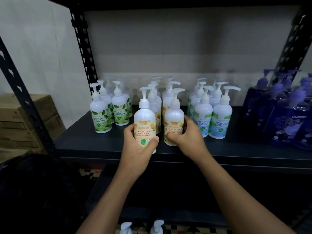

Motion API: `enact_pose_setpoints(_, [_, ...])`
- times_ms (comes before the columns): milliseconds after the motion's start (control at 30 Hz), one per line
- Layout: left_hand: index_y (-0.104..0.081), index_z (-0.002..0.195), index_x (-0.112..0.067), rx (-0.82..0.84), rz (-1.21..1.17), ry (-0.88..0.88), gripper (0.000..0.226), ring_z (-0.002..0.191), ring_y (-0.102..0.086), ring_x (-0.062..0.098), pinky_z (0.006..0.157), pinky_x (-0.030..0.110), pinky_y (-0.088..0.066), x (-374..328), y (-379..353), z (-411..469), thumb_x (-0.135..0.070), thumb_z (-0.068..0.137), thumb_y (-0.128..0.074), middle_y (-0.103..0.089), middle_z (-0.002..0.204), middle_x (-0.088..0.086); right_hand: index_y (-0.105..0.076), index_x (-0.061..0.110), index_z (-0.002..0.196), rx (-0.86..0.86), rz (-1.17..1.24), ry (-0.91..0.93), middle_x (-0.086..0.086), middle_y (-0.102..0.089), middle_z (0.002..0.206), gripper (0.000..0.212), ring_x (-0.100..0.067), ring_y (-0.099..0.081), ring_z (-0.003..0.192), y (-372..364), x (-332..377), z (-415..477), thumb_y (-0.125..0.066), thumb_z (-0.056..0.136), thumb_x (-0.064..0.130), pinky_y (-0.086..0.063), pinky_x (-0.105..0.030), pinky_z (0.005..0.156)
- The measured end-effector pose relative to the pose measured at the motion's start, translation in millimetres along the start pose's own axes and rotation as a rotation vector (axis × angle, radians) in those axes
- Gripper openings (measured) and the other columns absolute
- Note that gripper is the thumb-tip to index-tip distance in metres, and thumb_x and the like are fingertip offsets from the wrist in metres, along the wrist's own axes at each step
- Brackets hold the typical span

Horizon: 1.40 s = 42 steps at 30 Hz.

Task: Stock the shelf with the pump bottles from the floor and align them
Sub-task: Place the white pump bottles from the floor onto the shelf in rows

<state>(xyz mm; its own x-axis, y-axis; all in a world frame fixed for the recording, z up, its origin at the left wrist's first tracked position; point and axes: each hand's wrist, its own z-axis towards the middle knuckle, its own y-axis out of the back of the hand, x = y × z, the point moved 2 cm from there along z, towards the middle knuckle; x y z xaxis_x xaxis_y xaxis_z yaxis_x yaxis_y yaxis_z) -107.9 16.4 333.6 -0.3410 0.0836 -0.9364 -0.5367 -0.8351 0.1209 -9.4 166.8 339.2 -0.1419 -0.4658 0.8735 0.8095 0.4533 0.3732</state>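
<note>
On the dark shelf (81, 141), green-leaf bottles (101, 115) stand at the left. The left hand (137, 144) grips an orange bottle (144, 122) reading "guardian Antibacterial Hand Wash Ultra Moisture" at the near edge; the right hand (186, 135) clasps its twin (173, 118) just beside. "Cool Mint" bottles (220, 119) and dark blue bottles (287, 119) follow.

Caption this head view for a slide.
Left hand grips the left orange bottle, right hand the right orange bottle, at the shelf.
</note>
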Motion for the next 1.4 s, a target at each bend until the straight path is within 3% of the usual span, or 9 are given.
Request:
enact_pose_setpoints(100, [-0.036,0.125,-0.028,-0.005,-0.007,0.006,0.060,0.078,-0.062,-0.015,0.061,0.006,-0.048,-0.4,-0.6,-3.2,-0.014,0.085,-0.078,-0.059,0.108,-0.009,-0.050,0.022,0.128,-0.022,-0.096,-0.038,0.001,-0.063,0.120,0.087,-0.014,-0.064,0.106,-2.5,-4.4,-2.7,-0.082,0.051,0.047,-0.056,-0.039,0.090])
enact_pose_setpoints(267, [-0.037,0.124,-0.026,-0.021,-0.038,0.004,0.058,0.074,-0.062,-0.015,0.058,0.006,-0.048,-4.2,-1.3,-6.6,-0.009,0.085,-0.077,-0.059,0.106,-0.007,-0.052,0.016,0.126,-0.043,-0.142,-0.053,-0.001,-0.065,0.118,0.072,-0.015,-0.064,0.102,-6.9,-7.3,5.4,-0.088,0.065,0.029,-0.055,-0.035,0.085])
enact_pose_setpoints(533, [-0.038,0.124,-0.025,-0.022,-0.062,0.019,0.058,0.072,-0.062,-0.014,0.057,0.005,-0.048,-4.0,-3.7,-6.3,-0.007,0.085,-0.077,-0.058,0.104,-0.008,-0.054,0.013,0.125,-0.076,-0.178,-0.014,-0.001,-0.068,0.114,0.062,-0.010,-0.058,0.090,-13.1,-8.3,22.5,-0.085,0.073,0.026,-0.045,-0.026,0.074])
enact_pose_setpoints(633, [-0.039,0.124,-0.026,-0.027,-0.054,0.016,0.057,0.073,-0.062,-0.014,0.057,0.006,-0.047,-2.6,-3.7,-5.2,-0.009,0.085,-0.077,-0.059,0.104,-0.008,-0.055,0.012,0.126,-0.074,-0.181,-0.006,-0.003,-0.068,0.116,0.061,-0.015,-0.063,0.097,-15.2,-10.0,26.3,-0.085,0.075,0.025,-0.046,-0.027,0.075])
enact_pose_setpoints(933, [-0.038,0.124,-0.028,-0.041,-0.042,0.026,0.059,0.072,-0.062,-0.012,0.059,0.007,-0.047,-0.7,-4.2,-4.0,-0.011,0.085,-0.078,-0.060,0.104,-0.009,-0.055,0.011,0.130,-0.077,-0.216,-0.005,-0.005,-0.067,0.120,0.061,-0.023,-0.064,0.108,-16.9,-10.6,31.2,-0.083,0.078,0.027,-0.047,-0.028,0.079])
enact_pose_setpoints(1400, [-0.041,0.122,-0.030,-0.022,-0.016,0.031,0.057,0.080,-0.064,-0.010,0.060,0.006,-0.048,-0.8,2.2,-7.6,-0.013,0.084,-0.079,-0.063,0.109,-0.006,-0.059,0.017,0.124,-0.074,-0.254,-0.010,0.001,-0.066,0.115,0.055,-0.015,-0.063,0.100,-8.4,-3.7,10.2,-0.079,0.078,0.041,-0.052,-0.031,0.080])
